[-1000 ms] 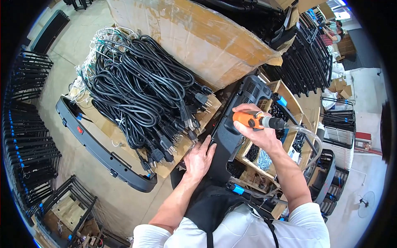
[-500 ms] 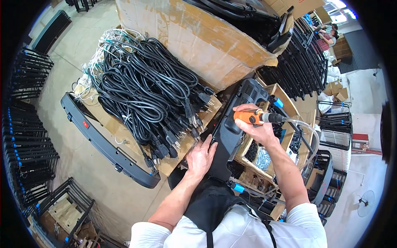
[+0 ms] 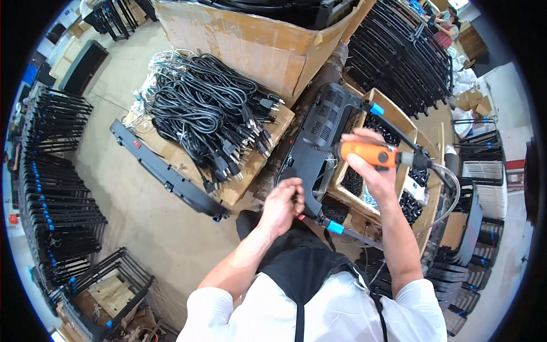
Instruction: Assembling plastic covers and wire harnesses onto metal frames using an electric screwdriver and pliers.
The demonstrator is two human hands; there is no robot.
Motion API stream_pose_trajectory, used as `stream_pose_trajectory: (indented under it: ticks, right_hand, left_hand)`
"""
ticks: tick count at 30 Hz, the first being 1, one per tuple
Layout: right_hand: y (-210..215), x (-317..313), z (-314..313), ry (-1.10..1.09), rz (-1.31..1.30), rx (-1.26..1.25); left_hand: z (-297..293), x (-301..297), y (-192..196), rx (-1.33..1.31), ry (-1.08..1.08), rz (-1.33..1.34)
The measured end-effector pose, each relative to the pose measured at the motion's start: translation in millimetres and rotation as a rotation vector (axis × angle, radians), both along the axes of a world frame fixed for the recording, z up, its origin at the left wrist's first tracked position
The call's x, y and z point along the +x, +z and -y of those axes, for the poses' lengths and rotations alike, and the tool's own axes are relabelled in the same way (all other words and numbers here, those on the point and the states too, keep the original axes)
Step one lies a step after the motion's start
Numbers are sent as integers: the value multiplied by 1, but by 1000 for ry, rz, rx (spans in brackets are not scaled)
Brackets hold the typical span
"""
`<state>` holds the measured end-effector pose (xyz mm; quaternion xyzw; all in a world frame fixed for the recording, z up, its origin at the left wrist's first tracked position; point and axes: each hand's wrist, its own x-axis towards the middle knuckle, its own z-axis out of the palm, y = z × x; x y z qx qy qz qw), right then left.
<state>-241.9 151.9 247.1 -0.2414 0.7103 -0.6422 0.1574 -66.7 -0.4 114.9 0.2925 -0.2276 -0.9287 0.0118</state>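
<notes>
My right hand [image 3: 380,181] is wrapped round an orange power screwdriver [image 3: 370,154] with a clear hose [image 3: 453,185] trailing from its rear end. The screwdriver is held above the black plastic housing [image 3: 302,161], which has a vented, raised part at its far end. Its working tip is blurred, and I cannot tell whether it touches anything. My left hand [image 3: 280,206] is at the near left corner of the housing, fingers curled together. What those fingers hold, if anything, is hidden. Close by on the right, a wooden box [image 3: 380,215] holds small dark parts in compartments.
Bundled black power cords [image 3: 199,108] lie on cardboard to the left, beside a long black panel [image 3: 165,174]. A large cardboard carton [image 3: 239,48] stands beyond. Black frames are stacked at far left [image 3: 57,188] and far right [image 3: 399,51]. A person [image 3: 447,28] is in the distance.
My right hand has moved right with the screwdriver, off the vented part. My left hand, flat on the housing before, has drawn nearer and curled its fingers. The whole view has shifted.
</notes>
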Motion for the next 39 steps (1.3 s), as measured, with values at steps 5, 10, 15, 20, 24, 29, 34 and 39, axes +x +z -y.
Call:
stream_pose_trajectory:
  ticks: [5, 10, 15, 20, 24, 29, 34, 39]
  right_hand:
    - [-11, 69, -72, -111, 83, -71]
    - [-26, 110, -120, -102, 162, -150]
    - [-35, 135, -147, -112, 173, -127]
    - [-37, 155, -160, -137, 141, -69]
    - [-36, 167, -155, -200, 150, -64]
    - [-34, 173, -147, -235, 128, -54]
    - [-41, 180, -142, -234, 110, -7]
    - [-45, 179, -140, -251, 115, 25]
  left_hand:
    - [-52, 31, -12, 217, -113, -8]
    - [-84, 59, -29, 169, -209, -27]
    - [-99, 79, -16, 38, -208, 94]
    - [-98, 87, -15, 73, -319, 77]
    - [-96, 82, -22, 102, -437, 37]
    - [-95, 77, -42, 167, -462, -15]
    - [-85, 74, -44, 93, -501, 61]
    - [-74, 72, -30, 61, -531, 60]
